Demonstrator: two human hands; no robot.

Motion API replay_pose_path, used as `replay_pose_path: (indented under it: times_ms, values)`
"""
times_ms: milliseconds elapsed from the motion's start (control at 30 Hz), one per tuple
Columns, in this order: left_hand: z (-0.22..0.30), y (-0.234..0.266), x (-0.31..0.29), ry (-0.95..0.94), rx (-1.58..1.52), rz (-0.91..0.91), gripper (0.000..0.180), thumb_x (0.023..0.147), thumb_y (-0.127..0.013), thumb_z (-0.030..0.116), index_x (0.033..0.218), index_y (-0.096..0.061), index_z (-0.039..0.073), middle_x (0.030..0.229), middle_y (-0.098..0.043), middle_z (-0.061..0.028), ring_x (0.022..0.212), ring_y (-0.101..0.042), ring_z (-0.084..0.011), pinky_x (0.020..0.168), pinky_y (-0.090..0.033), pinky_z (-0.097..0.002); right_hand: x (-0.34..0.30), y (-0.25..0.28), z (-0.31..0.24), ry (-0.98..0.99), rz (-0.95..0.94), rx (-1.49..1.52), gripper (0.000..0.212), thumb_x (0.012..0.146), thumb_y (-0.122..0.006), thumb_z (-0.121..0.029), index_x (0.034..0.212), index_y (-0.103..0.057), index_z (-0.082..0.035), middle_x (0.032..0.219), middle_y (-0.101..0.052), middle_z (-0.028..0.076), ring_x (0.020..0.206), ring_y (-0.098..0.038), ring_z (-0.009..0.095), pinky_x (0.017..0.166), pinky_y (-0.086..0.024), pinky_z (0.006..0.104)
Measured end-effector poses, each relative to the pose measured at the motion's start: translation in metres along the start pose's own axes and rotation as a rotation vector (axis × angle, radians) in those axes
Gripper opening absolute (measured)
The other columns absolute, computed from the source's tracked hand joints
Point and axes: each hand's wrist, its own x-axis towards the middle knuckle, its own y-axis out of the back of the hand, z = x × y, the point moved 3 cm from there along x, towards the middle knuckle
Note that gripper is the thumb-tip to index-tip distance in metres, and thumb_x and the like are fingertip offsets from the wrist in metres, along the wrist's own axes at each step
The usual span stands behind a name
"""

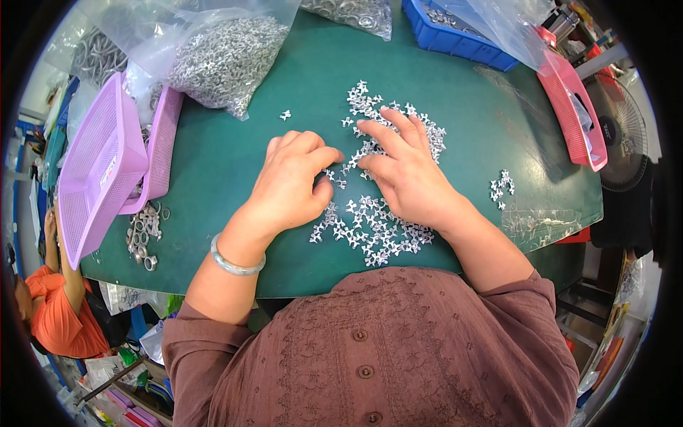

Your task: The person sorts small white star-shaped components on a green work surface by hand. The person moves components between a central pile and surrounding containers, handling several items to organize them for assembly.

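A loose pile of small silver metal pieces (pixel 427 132), each with several short arms, lies in front of me on the green table. More of the same pieces (pixel 370 231) spread nearer my body. My right hand (pixel 405 167) rests over the pile with its fingers spread, their tips among the pieces. At the pile's left edge is my left hand (pixel 288 181), its fingers bent and the thumb apart from the index finger. A few pieces (pixel 334 176) lie by that gap. What is under the left palm is hidden. One single piece (pixel 285 114) lies apart, beyond the left hand.
A clear plastic bag (pixel 224 64) full of similar pieces sits at the far left, beside purple baskets (pixel 107 171) and scattered metal rings (pixel 144 235). A blue bin (pixel 462 44) and a pink basket (pixel 569 107) stand at the right. A small cluster of pieces (pixel 501 188) lies right.
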Motion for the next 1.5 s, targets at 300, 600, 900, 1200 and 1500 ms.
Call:
replay_pose_path:
  times_ms: [300, 600, 900, 1200, 1500]
  values:
    - [-0.002, -0.003, -0.002, -0.026, -0.004, -0.053, 0.031, 0.070, -0.061, -0.002, 0.097, -0.072, 0.008, 0.094, -0.058, -0.0075, 0.095, -0.055, -0.0280, 0.088, -0.040, -0.0395, -0.001, -0.002, 0.003, -0.048, 0.019, -0.018, 0.023, 0.081, -0.063, 0.000, 0.102, -0.071, -0.006, 0.142, -0.050, 0.013, 0.138, -0.035, 0.043, 0.115, -0.025, 0.0616]
    - [-0.002, -0.003, -0.003, -0.083, -0.013, -0.067, 0.029, 0.068, -0.060, -0.003, 0.092, -0.071, 0.009, 0.091, -0.058, -0.0066, 0.091, -0.055, -0.0275, 0.086, -0.040, -0.0395, 0.000, -0.002, -0.002, -0.037, -0.030, -0.037, 0.029, 0.077, -0.063, 0.000, 0.101, -0.074, -0.010, 0.144, -0.048, 0.014, 0.141, -0.032, 0.042, 0.115, -0.022, 0.0644]
    - [0.002, -0.003, 0.000, -0.060, -0.021, 0.042, 0.028, 0.068, -0.059, -0.004, 0.089, -0.073, 0.008, 0.090, -0.058, -0.0064, 0.089, -0.055, -0.0267, 0.085, -0.040, -0.0383, 0.000, 0.001, 0.003, -0.028, 0.002, 0.008, 0.031, 0.074, -0.062, 0.004, 0.098, -0.075, -0.011, 0.143, -0.049, 0.013, 0.140, -0.032, 0.043, 0.115, -0.023, 0.0644]
    - [-0.001, -0.003, -0.001, -0.064, 0.005, -0.041, 0.029, 0.068, -0.059, -0.004, 0.091, -0.073, 0.009, 0.093, -0.058, -0.0064, 0.092, -0.055, -0.0266, 0.086, -0.040, -0.0383, 0.000, -0.003, 0.003, -0.067, -0.013, -0.038, 0.033, 0.073, -0.061, 0.006, 0.100, -0.073, -0.010, 0.145, -0.047, 0.012, 0.140, -0.032, 0.044, 0.115, -0.023, 0.0644]
    - [0.005, -0.004, 0.000, -0.075, -0.001, -0.036, 0.030, 0.068, -0.059, -0.005, 0.091, -0.072, 0.008, 0.096, -0.059, -0.0071, 0.097, -0.056, -0.0283, 0.091, -0.040, -0.0401, -0.003, 0.007, 0.004, -0.057, -0.051, -0.017, 0.029, 0.073, -0.062, 0.002, 0.093, -0.078, -0.010, 0.144, -0.049, 0.013, 0.142, -0.031, 0.041, 0.117, -0.019, 0.0654]
